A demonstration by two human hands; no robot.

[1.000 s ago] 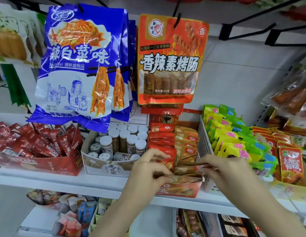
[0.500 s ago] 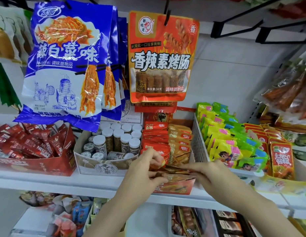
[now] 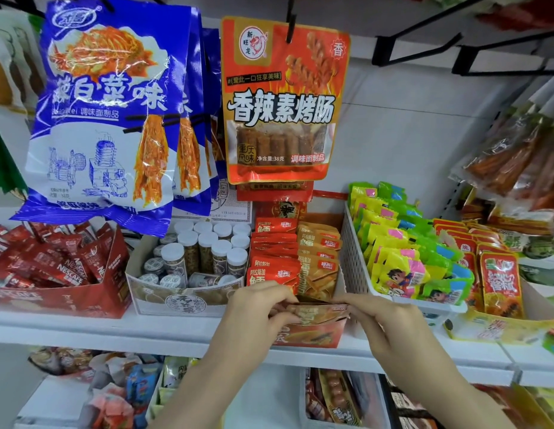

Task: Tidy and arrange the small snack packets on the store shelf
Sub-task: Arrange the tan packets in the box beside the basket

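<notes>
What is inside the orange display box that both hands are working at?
The orange display box holds red packets beside tan packets, standing in rows. Both hands pinch a tan packet at the front. The box floor is covered.

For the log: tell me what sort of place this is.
Most likely a small shop's snack aisle: big snack bags hang from hooks, open boxes of packets line the white shelf, and more stock sits below.

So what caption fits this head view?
Both hands hold a tan snack packet over its display box.
</notes>
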